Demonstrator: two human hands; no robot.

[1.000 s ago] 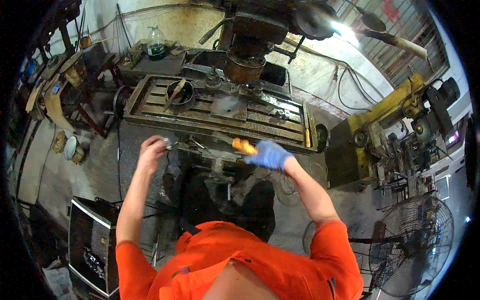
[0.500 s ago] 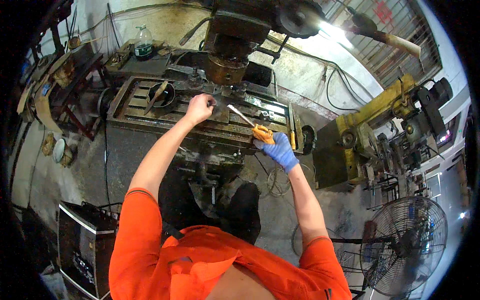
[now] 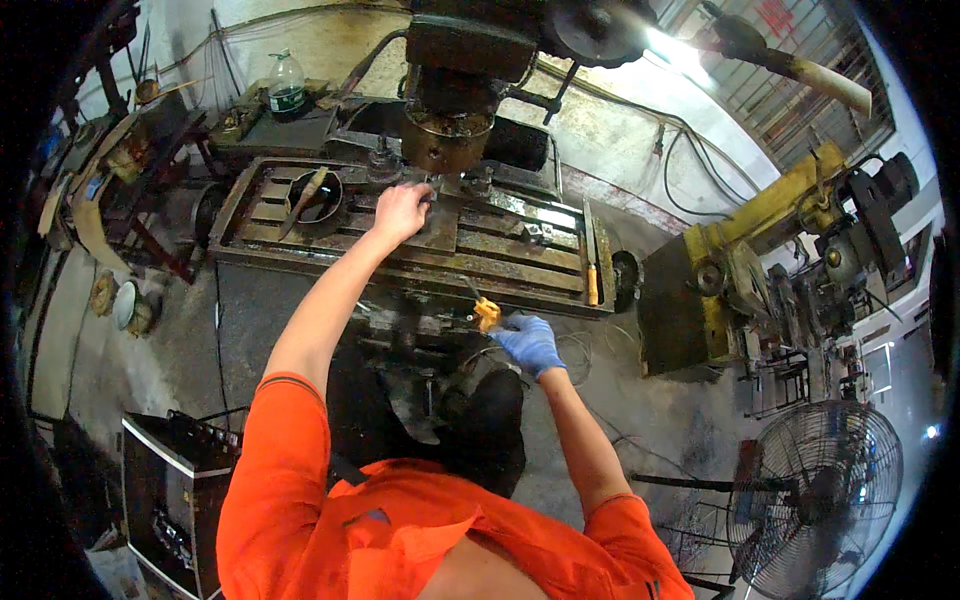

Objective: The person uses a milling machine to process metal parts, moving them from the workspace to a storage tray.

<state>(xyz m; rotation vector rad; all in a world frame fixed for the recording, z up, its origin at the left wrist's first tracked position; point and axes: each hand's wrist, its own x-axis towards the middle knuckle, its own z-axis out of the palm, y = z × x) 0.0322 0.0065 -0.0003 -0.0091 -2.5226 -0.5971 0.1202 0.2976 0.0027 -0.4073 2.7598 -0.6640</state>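
Note:
My right hand [image 3: 531, 344], in a blue glove, grips a yellow air blow gun [image 3: 487, 313] just in front of the table's near edge. Its thin nozzle tips up and to the left. My bare left hand [image 3: 402, 212] is over the slotted milling machine table [image 3: 350, 247], right below the round spindle head [image 3: 448, 140]. Its fingers are pinched around something small and dark that they mostly hide. A round pan [image 3: 328, 213] with a wooden-handled brush [image 3: 304, 201] lies left of that hand on the table.
A yellow-handled file [image 3: 592, 283] lies along the table's right end. Behind stands a clear bottle [image 3: 286, 85] with a dark label. A yellow-green machine [image 3: 690, 290] rises on the right, with a large fan [image 3: 815, 490] nearer. A black cabinet [image 3: 170, 490] stands at lower left.
My right hand has drawn the air blow gun down toward me, away from the table, and its nozzle has swung. My left hand has stayed closed near the spindle, shifting only slightly.

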